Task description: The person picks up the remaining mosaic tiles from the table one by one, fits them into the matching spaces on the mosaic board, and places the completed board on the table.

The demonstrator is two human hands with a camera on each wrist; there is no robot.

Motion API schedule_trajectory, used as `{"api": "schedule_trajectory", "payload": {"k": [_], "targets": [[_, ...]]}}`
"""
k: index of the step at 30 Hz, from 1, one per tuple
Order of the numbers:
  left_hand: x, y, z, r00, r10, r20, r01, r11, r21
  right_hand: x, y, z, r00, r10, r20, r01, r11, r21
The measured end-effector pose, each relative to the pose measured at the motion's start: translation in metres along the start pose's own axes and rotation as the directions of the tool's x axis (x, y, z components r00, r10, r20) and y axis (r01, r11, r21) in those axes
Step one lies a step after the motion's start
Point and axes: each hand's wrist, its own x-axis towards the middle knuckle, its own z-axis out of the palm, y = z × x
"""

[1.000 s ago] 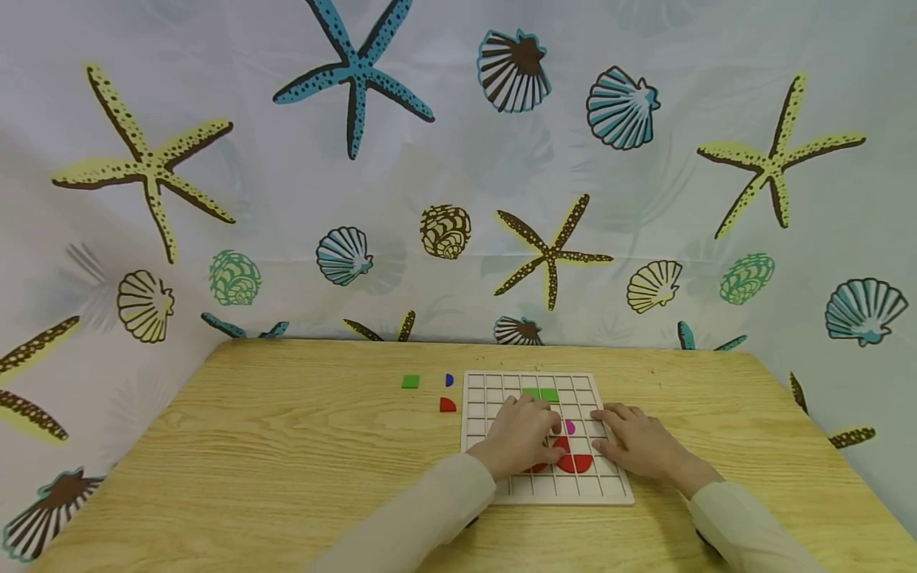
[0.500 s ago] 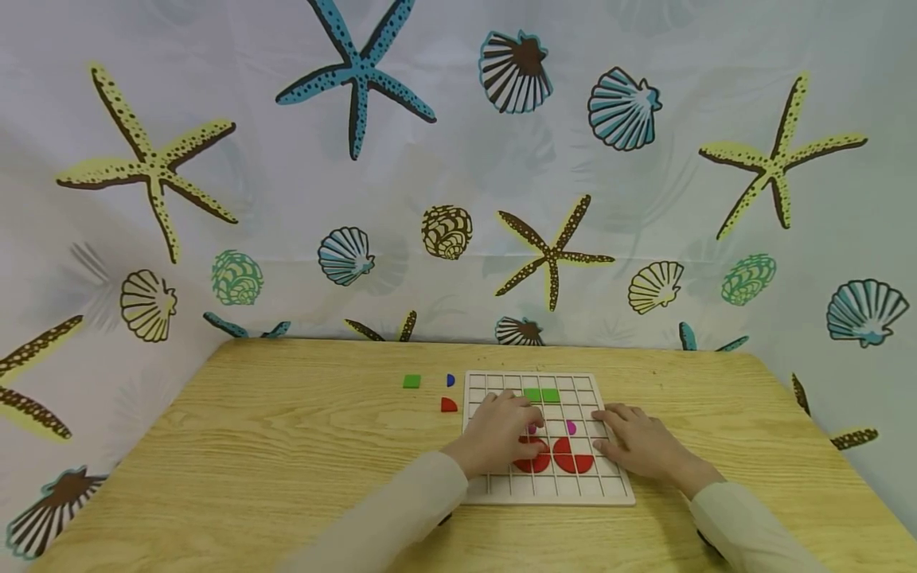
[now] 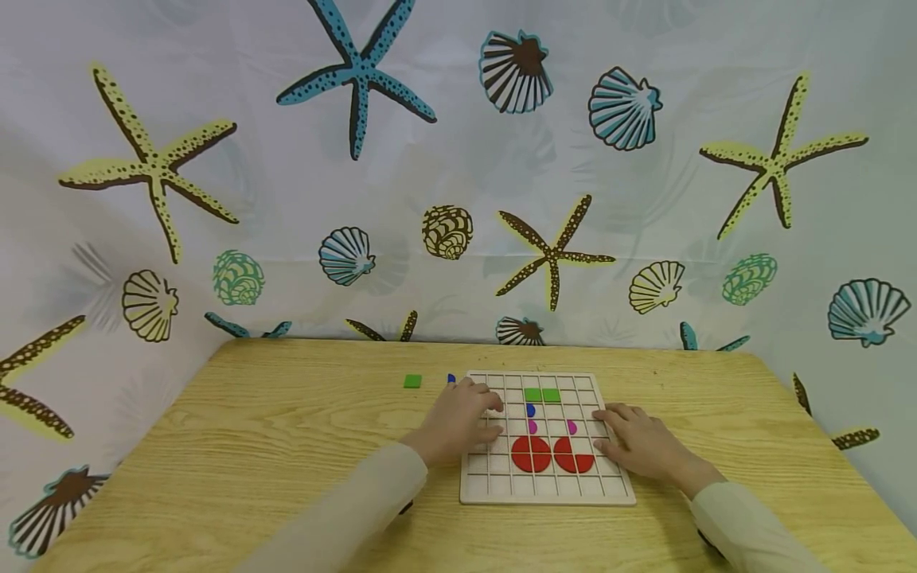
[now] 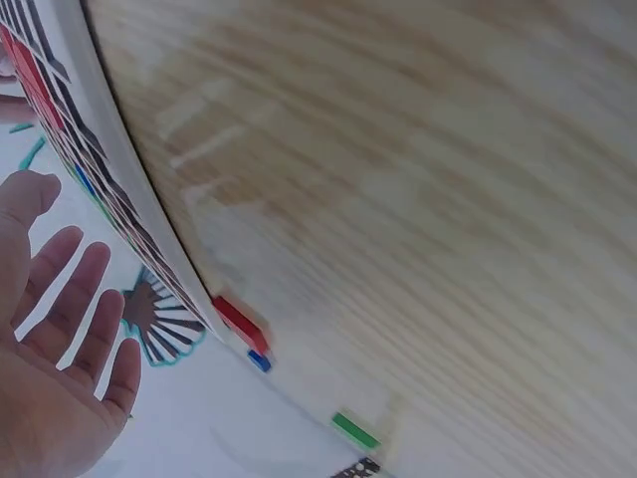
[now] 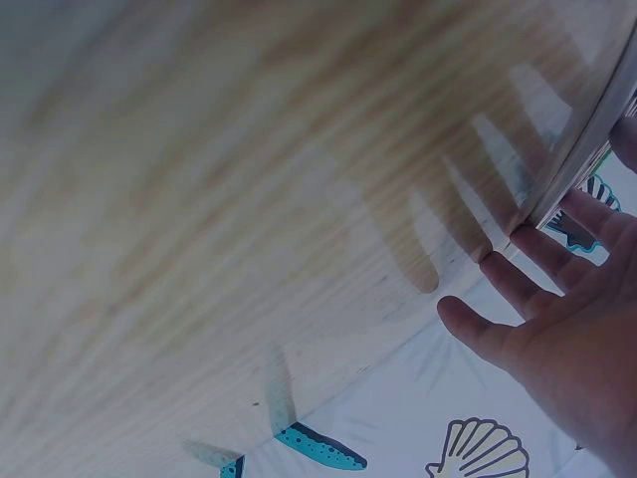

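Note:
A white grid board point(image 3: 476, 487) with raised square cells lies on the wooden table. In the head view, my left hand point(image 3: 458, 418) is over the board's left edge, fingers spread and holding nothing. My right hand point(image 3: 641, 442) rests with its fingertips at the board's right edge. On the board are a full red circle point(image 3: 521, 461), a three-quarter red circle point(image 3: 563, 461), two green squares point(image 3: 542, 395), a blue half-disc point(image 3: 531, 410) and two magenta half-discs point(image 3: 571, 427). The left wrist view shows a red piece point(image 4: 241, 324) beside the board, which my left hand hides from the head camera.
Left of the board, a loose green square point(image 3: 412, 381) and a partly covered blue half-disc point(image 3: 451, 378) lie on the table point(image 3: 286, 430). A white curtain point(image 3: 430, 302) printed with starfish and shells hangs behind the table and along both sides.
My left hand has moved left across the board, uncovering the red circle, the blue half-disc and a magenta half-disc. It now covers the loose red piece. The right hand has stayed in place.

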Motion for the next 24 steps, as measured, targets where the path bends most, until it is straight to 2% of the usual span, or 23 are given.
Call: {"api": "schedule_trajectory", "payload": {"k": [6, 13, 16, 20, 24], "targets": [[-0.007, -0.019, -0.004, 0.999, -0.042, -0.023, 0.043, 0.999, 0.001, 0.0, 0.0, 0.0, 1.0, 0.003, 0.002, -0.003, 1.0, 0.001], [-0.014, -0.04, -0.005, 0.993, -0.103, -0.06, 0.097, 0.99, -0.1, 0.001, 0.003, 0.004, 1.0, -0.002, 0.0, 0.002, 1.0, 0.006], [-0.015, -0.048, -0.002, 0.99, -0.118, -0.076, 0.113, 0.991, -0.07, 0.001, 0.005, 0.007, 1.0, -0.001, -0.001, 0.001, 1.0, 0.0], [-0.015, -0.055, -0.001, 0.99, -0.114, -0.078, 0.117, 0.993, 0.028, 0.002, 0.006, 0.008, 1.0, 0.003, -0.002, -0.003, 1.0, 0.004], [-0.015, -0.058, -0.003, 0.991, -0.125, -0.053, 0.129, 0.988, 0.084, 0.001, 0.005, 0.007, 1.0, 0.009, 0.002, -0.009, 1.0, 0.009]]}}
